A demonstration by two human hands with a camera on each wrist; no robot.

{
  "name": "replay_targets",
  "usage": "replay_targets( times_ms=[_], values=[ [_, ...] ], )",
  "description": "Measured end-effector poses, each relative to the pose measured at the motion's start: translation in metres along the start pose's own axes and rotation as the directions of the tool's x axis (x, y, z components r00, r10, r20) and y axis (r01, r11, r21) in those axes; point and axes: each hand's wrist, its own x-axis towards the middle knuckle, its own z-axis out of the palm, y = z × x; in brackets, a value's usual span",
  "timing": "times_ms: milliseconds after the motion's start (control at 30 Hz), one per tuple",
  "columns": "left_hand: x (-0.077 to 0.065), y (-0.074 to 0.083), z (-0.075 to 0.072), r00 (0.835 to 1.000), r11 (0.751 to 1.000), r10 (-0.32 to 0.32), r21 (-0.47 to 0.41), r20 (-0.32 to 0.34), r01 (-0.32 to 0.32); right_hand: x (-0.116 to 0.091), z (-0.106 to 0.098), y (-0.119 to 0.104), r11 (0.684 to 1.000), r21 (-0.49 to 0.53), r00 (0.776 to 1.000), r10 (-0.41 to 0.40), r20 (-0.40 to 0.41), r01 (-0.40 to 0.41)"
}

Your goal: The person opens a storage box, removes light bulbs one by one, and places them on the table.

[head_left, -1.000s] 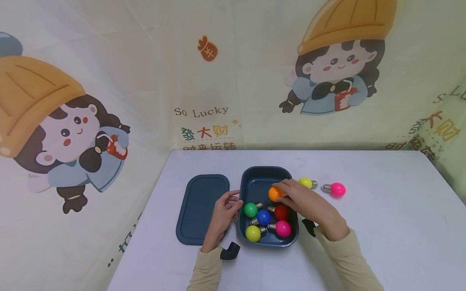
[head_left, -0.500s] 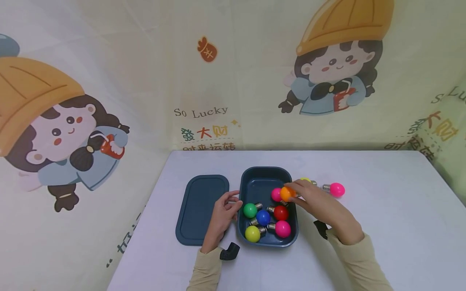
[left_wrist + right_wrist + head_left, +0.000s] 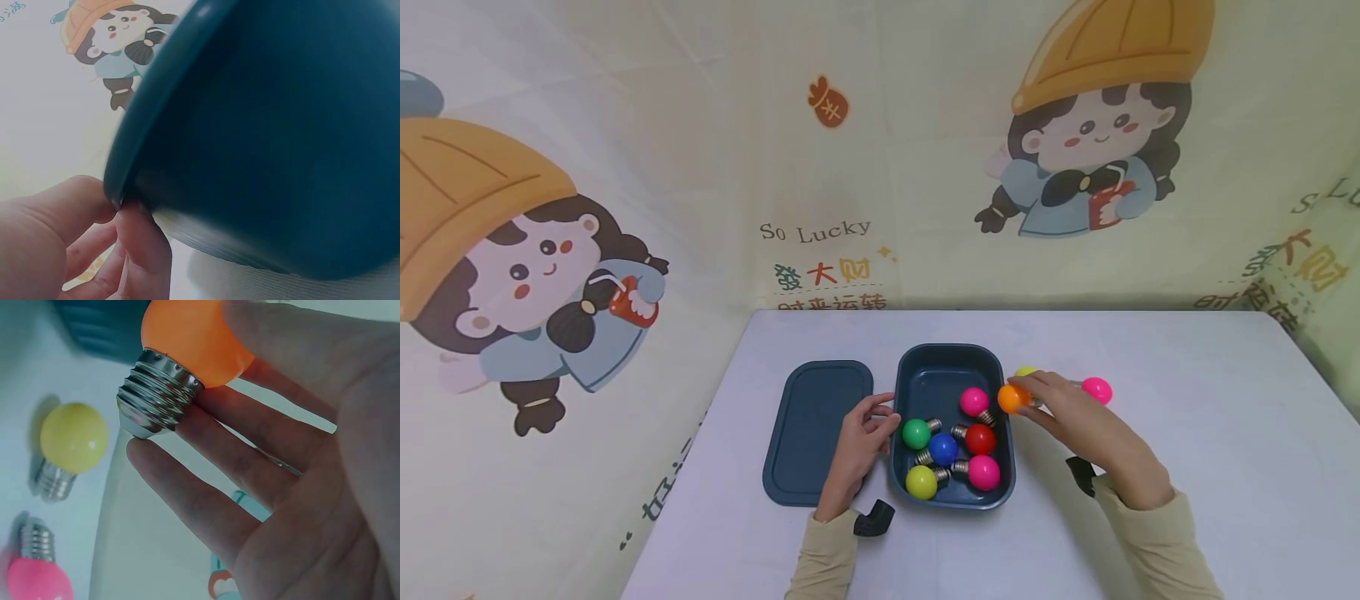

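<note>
My right hand (image 3: 1086, 425) pinches an orange light bulb (image 3: 1012, 399) between thumb and fingers, just past the right rim of a dark blue box (image 3: 936, 379). In the right wrist view, fingers lie along the silver screw base (image 3: 159, 390) of the bulb. At the box's left side, my left hand (image 3: 859, 442) pinches the rim between thumb and index finger, as the left wrist view shows. Inside the box lie several bulbs, among them a green bulb (image 3: 916, 433), a blue bulb (image 3: 943, 448), a red bulb (image 3: 980, 438) and a pink bulb (image 3: 974, 402).
A dark blue lid (image 3: 812, 425) lies flat left of the box. Right of the box, on the white table (image 3: 1210, 467), are a yellow bulb (image 3: 74, 437) and another pink bulb (image 3: 1097, 390), partly hidden behind my right hand in the head view. A printed cloth backdrop (image 3: 925, 167) stands behind.
My right hand has carried the orange bulb rightward from over the box to beyond its right rim. The pink bulb that it covered now shows. My left hand has stayed in place.
</note>
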Motion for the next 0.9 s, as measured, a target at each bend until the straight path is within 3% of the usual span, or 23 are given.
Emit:
replay_targets(
  times_ms=[200, 500, 767, 900],
  values=[
    [0.002, -0.003, -0.001, 1.0, 1.0, -0.008, 0.006, 0.001, 0.008, -0.003, 0.0, 0.007, 1.0, -0.011, 1.0, 0.01, -0.002, -0.01],
    [0.015, -0.032, -0.001, 1.0, 1.0, 0.004, 0.008, -0.015, -0.004, -0.006, 0.007, 0.019, 0.999, -0.044, 1.0, 0.014, -0.006, -0.014],
    [0.015, -0.034, 0.0, 0.999, 0.999, 0.045, 0.021, -0.02, -0.045, -0.01, 0.012, 0.027, 0.998, -0.054, 1.0, 0.025, -0.003, -0.025],
    [0.014, -0.034, 0.0, 0.999, 0.999, 0.037, 0.015, -0.025, -0.037, -0.009, 0.015, 0.03, 0.999, -0.043, 1.0, 0.027, 0.005, -0.027]
  ],
)
